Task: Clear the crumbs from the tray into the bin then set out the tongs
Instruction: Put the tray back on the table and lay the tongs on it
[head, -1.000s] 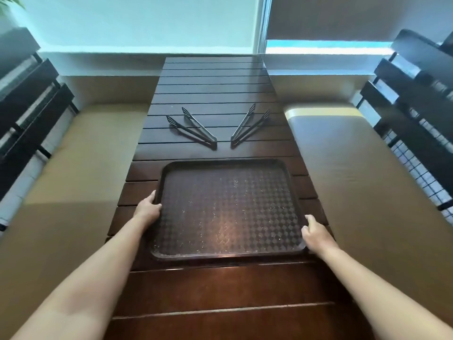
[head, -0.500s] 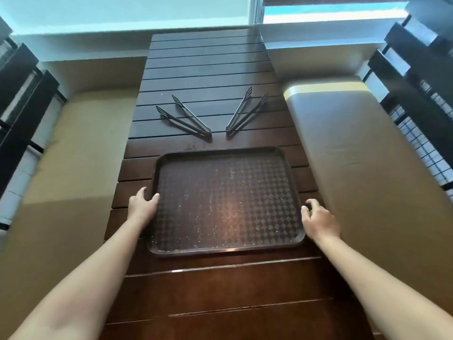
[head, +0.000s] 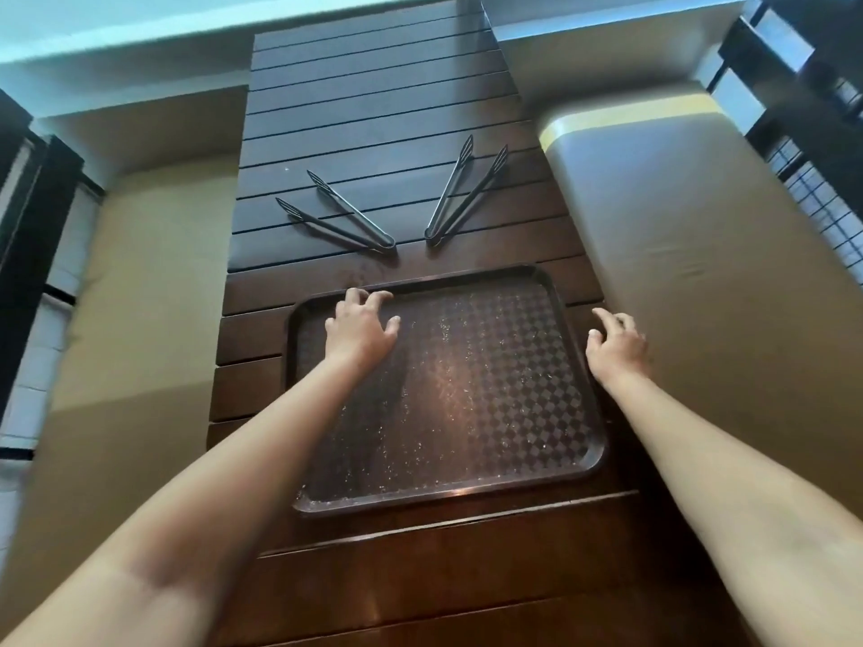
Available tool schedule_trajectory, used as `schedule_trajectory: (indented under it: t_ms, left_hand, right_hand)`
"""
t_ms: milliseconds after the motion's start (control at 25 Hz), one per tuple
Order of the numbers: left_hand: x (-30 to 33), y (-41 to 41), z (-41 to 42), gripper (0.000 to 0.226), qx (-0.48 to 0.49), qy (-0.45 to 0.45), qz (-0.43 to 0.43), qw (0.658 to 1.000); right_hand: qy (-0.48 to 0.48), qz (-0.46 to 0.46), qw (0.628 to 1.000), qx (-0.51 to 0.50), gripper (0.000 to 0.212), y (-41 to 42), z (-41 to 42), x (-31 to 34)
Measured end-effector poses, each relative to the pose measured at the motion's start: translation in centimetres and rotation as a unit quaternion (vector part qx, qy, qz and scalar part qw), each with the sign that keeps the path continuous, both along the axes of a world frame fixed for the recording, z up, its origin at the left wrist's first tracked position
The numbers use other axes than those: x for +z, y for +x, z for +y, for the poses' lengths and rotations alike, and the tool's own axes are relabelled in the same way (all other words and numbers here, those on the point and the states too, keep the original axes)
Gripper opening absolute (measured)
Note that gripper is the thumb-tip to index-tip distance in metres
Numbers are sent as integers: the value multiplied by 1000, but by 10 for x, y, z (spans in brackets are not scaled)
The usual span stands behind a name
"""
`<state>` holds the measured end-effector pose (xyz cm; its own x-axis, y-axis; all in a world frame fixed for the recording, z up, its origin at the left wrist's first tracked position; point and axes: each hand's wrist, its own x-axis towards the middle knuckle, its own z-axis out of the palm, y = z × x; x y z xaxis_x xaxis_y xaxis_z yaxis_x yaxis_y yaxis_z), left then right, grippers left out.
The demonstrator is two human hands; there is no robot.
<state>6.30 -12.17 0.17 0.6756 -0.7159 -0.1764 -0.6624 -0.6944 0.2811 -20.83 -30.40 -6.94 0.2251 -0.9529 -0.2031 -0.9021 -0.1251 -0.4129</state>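
A dark brown checkered tray [head: 537,473] lies flat on the slatted wooden table [head: 373,109], dusted with pale crumbs [head: 443,366]. My left hand [head: 359,326] hovers over the tray's far left corner with fingers spread, its fingertips at the far rim. My right hand [head: 616,340] is just off the tray's right edge, fingers apart, holding nothing. Two black tongs lie beyond the tray: the left tongs [head: 338,217] and the right tongs [head: 464,189], their hinged ends pointing toward the tray. No bin is in view.
Tan cushioned benches flank the table, one on the left [head: 140,296] and one on the right [head: 700,273]. Dark slatted backrests [head: 803,100] rise behind them. A pale wall ledge [head: 140,30] runs across the far end.
Both hands have left the tray's side edges. The left hand moved forward over the tray's far left corner; the right hand moved forward alongside the right edge. The view tilted down.
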Motion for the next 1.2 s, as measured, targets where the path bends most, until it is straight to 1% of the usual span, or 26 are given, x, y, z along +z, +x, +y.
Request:
schedule_trajectory:
  t_ms: [80,160,320,440,720,800,920,1040,1120,1200]
  left_hand:
    - [0,0,-27,45,-18,-7,7,1000]
    - [-2,3,-55,45,-27,-16,20,999]
    - [-7,12,-106,51,-44,-14,27,999]
    - [-14,20,-146,61,-52,-4,21,998]
    - [-38,26,-222,78,23,1,38,999]
    - [-45,27,-231,78,45,11,53,998]
    - [-54,33,-231,69,52,5,60,997]
    - [-52,40,-220,65,47,-55,113,991]
    - [-40,35,-203,66,46,-95,129,986]
    - [-25,23,-179,68,34,-126,149,980]
  right_hand:
    - [56,-4,998,-3,44,0,-7,-6]
    - [70,0,997,12,46,-1,-9,-12]
    - [1,21,999,28,46,-2,-4,-13]
    - [-11,29,999,20,47,1,-3,-12]
    - [-17,30,999,28,49,0,-5,-16]
    - [-16,28,999,25,56,-2,-5,-14]
    - [-5,27,999,22,61,-2,-4,-13]
    - [-7,22,1000,18,57,-2,-6,-13]
    - [-2,27,999,19,49,-3,-8,-15]
    - [-1,31,999,22,48,-3,-8,-15]
